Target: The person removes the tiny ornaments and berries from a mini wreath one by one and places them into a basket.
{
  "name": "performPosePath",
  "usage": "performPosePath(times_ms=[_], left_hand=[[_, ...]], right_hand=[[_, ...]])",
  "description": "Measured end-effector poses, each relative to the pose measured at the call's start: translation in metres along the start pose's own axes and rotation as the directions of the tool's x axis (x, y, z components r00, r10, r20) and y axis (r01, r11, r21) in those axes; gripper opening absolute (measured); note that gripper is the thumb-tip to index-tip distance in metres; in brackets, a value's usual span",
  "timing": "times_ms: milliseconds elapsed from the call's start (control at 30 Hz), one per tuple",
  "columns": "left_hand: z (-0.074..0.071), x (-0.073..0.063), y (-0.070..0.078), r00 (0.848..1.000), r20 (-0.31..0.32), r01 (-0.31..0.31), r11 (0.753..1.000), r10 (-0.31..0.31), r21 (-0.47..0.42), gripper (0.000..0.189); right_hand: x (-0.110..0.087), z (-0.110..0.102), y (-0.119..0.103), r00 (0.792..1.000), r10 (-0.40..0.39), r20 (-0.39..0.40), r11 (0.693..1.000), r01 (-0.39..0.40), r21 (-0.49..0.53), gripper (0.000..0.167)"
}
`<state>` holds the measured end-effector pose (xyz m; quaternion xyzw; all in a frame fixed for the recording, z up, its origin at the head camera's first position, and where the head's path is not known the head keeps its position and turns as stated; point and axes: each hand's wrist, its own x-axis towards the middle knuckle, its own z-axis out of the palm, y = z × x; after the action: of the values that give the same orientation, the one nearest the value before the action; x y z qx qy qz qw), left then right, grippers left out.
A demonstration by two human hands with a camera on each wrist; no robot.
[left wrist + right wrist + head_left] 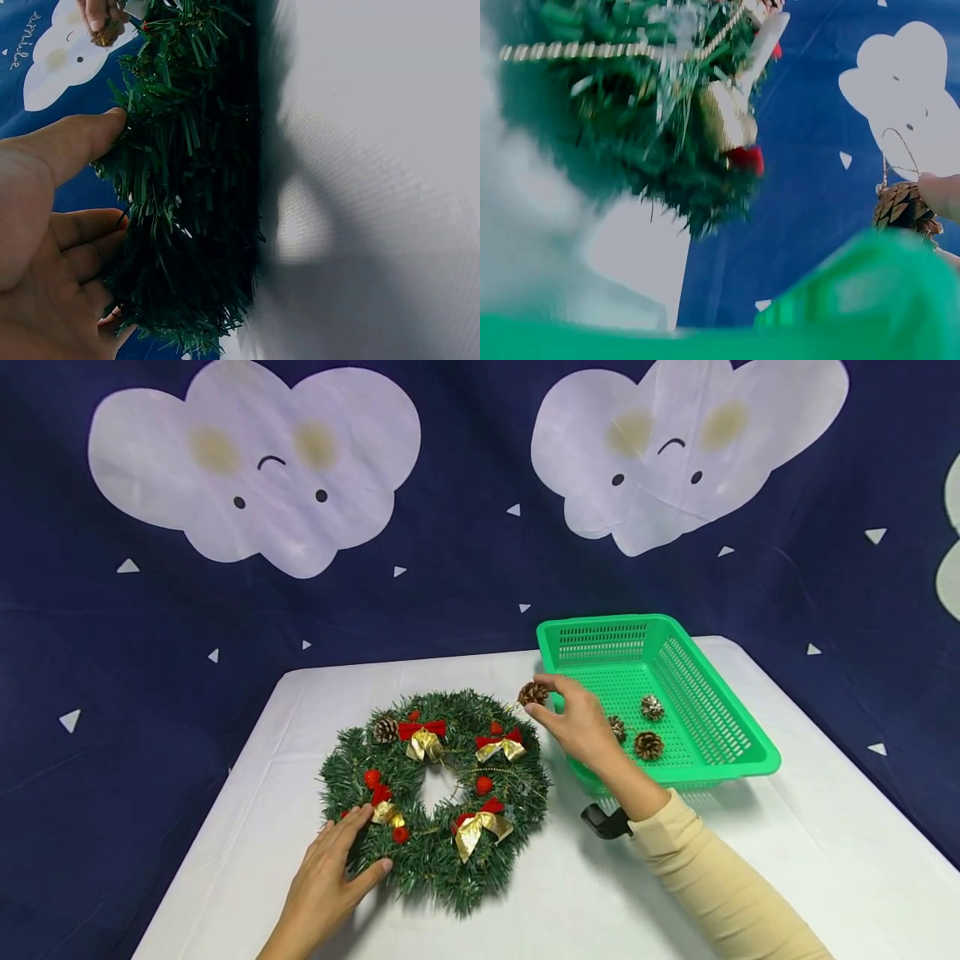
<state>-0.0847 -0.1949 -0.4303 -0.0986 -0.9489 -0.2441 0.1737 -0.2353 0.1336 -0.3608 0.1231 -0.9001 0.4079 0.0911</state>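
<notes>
A green tinsel wreath (457, 878) lies on the white table, trimmed with red-and-gold bows, red berries and one pine cone (386, 730) at its upper left. My left hand (324, 868) rests on the wreath's near left side, fingers spread and fairly straight; in the left wrist view its thumb (105, 129) touches the greenery. Between thumb and fingers my right hand (581, 722) pinches another brown pine cone (533, 693), held up between the wreath and the green basket (757, 762). A thin gold hanging loop (885, 150) rises from that cone in the right wrist view.
Inside the basket, to the right of the wreath, lie several pine cones (648, 745), one of them partly hidden by my right hand. A black strap piece (606, 821) juts from the right wrist. Behind the table (277, 752) hangs a dark blue cloud-print cloth (465, 585).
</notes>
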Motion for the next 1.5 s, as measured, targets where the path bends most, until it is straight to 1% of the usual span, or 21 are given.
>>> performPosePath(times_ms=[167,367,633,800,967,1100,1233,1333,1500], left_hand=[[0.001,0.000,0.000,1.000,0.003,0.006,1.000,-0.006,0.003,0.072],[0.000,0.001,0.000,1.000,0.010,0.009,1.000,-0.009,0.002,0.072],[0.000,0.001,0.001,1.000,0.015,0.015,1.000,-0.015,-0.006,0.072],[0.000,0.001,0.001,1.000,0.021,0.019,1.000,-0.019,-0.013,0.072],[0.000,0.001,0.001,1.000,0.021,0.020,1.000,-0.020,-0.009,0.072],[0.000,0.001,0.001,1.000,0.016,0.018,1.000,-0.017,-0.011,0.072],[0.000,0.000,0.000,1.000,0.012,0.013,1.000,-0.013,-0.010,0.072],[0.000,0.000,0.001,1.000,0.011,0.011,1.000,-0.011,-0.009,0.072],[0.001,0.000,0.000,1.000,-0.005,0.002,1.000,-0.002,-0.006,0.072]], right_hand=[[0.003,-0.011,0.015,0.999,0.032,-0.010,0.999,-0.032,-0.006,0.051],[0.005,-0.022,0.033,0.998,0.061,0.006,0.998,-0.061,-0.002,0.053],[0.004,-0.035,0.047,0.993,0.118,0.006,0.990,-0.117,-0.084,0.054],[0.005,-0.041,0.056,0.993,0.121,-0.015,0.985,-0.122,-0.124,0.054],[0.005,-0.047,0.066,0.993,0.115,-0.019,0.983,-0.116,-0.142,0.053],[0.005,-0.051,0.073,0.992,0.125,0.002,0.983,-0.124,-0.134,0.055],[0.006,-0.057,0.078,0.987,0.152,0.041,0.980,-0.145,-0.137,0.055],[0.006,-0.062,0.083,0.984,0.165,0.064,0.976,-0.154,-0.153,0.053],[0.007,-0.069,0.090,0.981,0.177,0.080,0.969,-0.160,-0.190,0.051]])
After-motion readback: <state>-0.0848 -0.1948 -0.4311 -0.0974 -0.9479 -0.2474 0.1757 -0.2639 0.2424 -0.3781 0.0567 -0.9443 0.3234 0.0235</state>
